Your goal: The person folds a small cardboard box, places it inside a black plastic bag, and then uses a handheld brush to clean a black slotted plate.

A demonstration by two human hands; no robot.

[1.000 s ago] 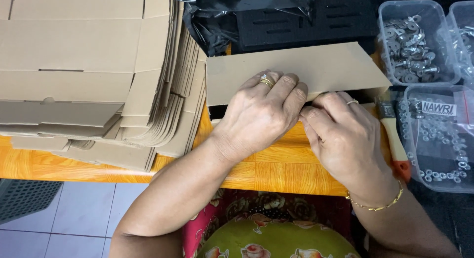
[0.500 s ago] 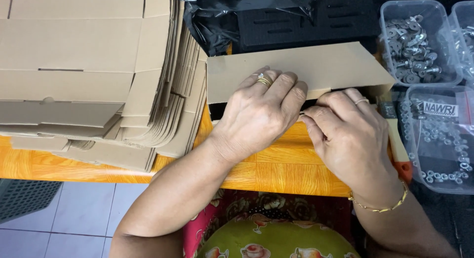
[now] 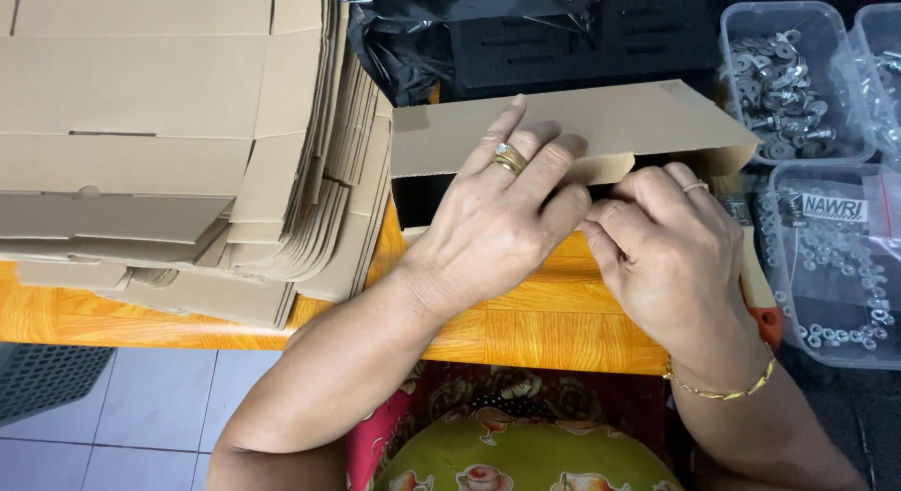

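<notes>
A long brown cardboard box [image 3: 601,125] is seen lying across the orange wooden worktop [image 3: 526,331], just right of a tall stack of flat cardboard blanks [image 3: 169,134], with its lid flap raised over a dark interior. The left hand [image 3: 502,219] is laid on the box with its fingers spread flat against the lid flap, two gold rings being worn on one finger; the flap is pressed rather than gripped. The right hand [image 3: 666,252] is set just beside it, touching it at the fingertips, with its fingers curled over the front edge of the box; whether a tab is pinched beneath them cannot be told, since the fingertips are hidden. A thin ring and a gold bracelet [image 3: 718,388] are worn on the right hand and wrist.

Behind the box, black plastic parts and crumpled black film [image 3: 526,40] are seen. To the right, clear plastic tubs [image 3: 751,22] of small metal hardware are placed, one holding washers and screws and one carrying a small bag [image 3: 835,209]. A tool with an orange handle [image 3: 765,317] is partly hidden under the right hand. Below the worktop edge, a flowered garment [image 3: 526,453] and a pale tiled floor [image 3: 141,406] are shown
</notes>
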